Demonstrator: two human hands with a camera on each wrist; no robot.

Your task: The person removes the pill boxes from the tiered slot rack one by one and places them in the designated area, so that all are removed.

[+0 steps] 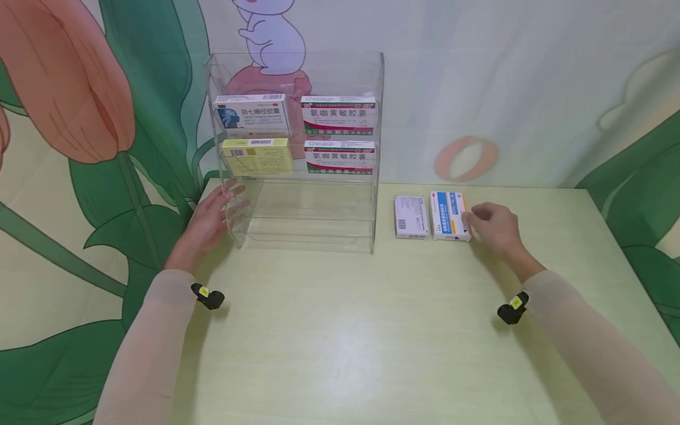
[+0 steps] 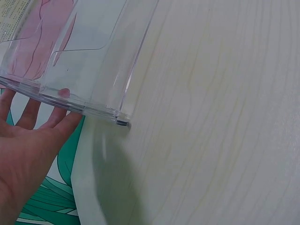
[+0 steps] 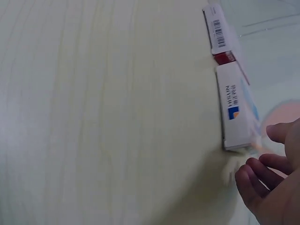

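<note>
A clear acrylic rack (image 1: 305, 233) stands at the back of the table, with medicine boxes on its upper tiers. My left hand (image 1: 209, 215) is at the rack's left side, its extended fingers against the clear side panel; the left wrist view shows those fingers (image 2: 58, 117) along the panel's edge. My right hand (image 1: 496, 227) is at the right end of a blue-and-white medicine box (image 1: 448, 216) lying on the table. In the right wrist view, the thumb and loosely bent fingers are spread around that end without closing on it. A white medicine box (image 1: 411, 216) lies just left of it.
In the rack are a white box with a blue picture (image 1: 257, 115), a yellow box (image 1: 258, 157) and two green-and-red-striped white boxes, one upper (image 1: 338, 116) and one lower (image 1: 340, 157). A printed curtain (image 1: 478, 88) hangs behind the pale wooden table (image 1: 340, 330).
</note>
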